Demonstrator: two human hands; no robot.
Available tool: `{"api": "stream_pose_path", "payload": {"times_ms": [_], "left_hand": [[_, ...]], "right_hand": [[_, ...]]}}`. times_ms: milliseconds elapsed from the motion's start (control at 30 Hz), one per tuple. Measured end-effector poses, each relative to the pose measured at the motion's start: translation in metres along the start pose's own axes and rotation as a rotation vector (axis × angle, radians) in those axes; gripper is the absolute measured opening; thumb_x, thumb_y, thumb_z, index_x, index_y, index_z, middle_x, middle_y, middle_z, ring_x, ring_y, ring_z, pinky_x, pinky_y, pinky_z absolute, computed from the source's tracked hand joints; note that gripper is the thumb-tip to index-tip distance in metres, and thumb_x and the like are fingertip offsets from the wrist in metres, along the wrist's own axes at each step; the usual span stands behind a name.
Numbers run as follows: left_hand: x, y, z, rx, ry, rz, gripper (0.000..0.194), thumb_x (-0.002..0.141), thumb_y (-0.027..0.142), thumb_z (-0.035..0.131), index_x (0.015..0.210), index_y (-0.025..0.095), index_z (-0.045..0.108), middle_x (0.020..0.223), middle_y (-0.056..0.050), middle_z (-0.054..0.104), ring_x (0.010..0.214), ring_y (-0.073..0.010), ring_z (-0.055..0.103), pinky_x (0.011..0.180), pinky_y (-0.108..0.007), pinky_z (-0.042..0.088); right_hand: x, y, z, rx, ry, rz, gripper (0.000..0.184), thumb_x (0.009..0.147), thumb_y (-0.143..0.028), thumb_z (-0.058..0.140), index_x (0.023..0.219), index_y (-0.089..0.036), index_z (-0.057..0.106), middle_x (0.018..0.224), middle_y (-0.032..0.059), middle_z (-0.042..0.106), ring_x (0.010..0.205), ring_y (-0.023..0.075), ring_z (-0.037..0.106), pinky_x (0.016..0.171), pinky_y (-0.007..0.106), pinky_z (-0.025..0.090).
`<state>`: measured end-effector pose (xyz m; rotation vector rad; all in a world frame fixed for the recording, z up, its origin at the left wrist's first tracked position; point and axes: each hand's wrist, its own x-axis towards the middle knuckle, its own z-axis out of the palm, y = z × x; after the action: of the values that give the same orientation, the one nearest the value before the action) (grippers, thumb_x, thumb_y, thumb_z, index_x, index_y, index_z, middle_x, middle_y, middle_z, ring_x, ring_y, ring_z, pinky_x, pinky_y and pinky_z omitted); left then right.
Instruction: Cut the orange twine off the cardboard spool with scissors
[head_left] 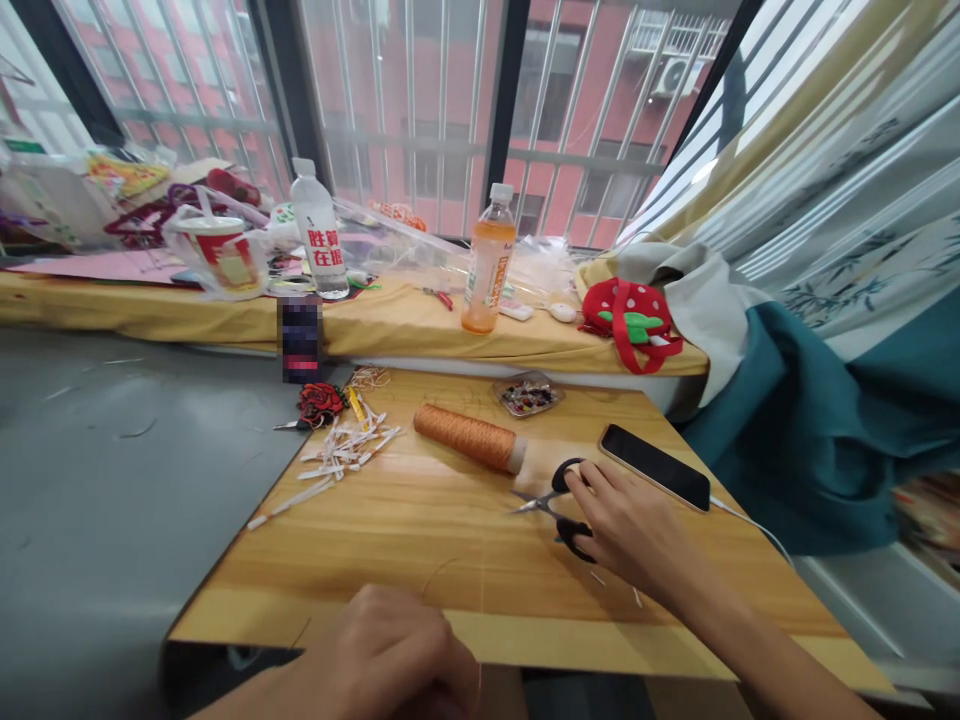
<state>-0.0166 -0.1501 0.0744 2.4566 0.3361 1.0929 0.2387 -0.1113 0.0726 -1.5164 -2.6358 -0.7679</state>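
Looking from far off, I saw a wooden table (405, 530). My left hand (397, 645) was by its front edge; I couldn't tell what those fingers held. Near my right hand (622, 515) lay a cone of orange thread (465, 436); the right fingers (589, 480) gripped open black-handled scissors (546, 503) near it.
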Motion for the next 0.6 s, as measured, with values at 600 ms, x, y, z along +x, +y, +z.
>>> {"api": "stream_pose_path", "payload": {"times_ms": [600], "left_hand": [[-0.013,-0.006,0.023,0.023,0.119,0.133,0.032,0.09,0.025,0.021,0.069,0.017,0.043,0.04,0.006,0.04,0.032,-0.0049,0.031,0.037,-0.017,0.025]], "right_hand": [[0.064,-0.012,0.027,-0.184,0.036,-0.064,0.014,0.071,-0.004,0.046,0.081,-0.011,0.053,0.078,0.0088,0.052,0.073,0.0213,0.044,0.049,0.029,0.029]]}}
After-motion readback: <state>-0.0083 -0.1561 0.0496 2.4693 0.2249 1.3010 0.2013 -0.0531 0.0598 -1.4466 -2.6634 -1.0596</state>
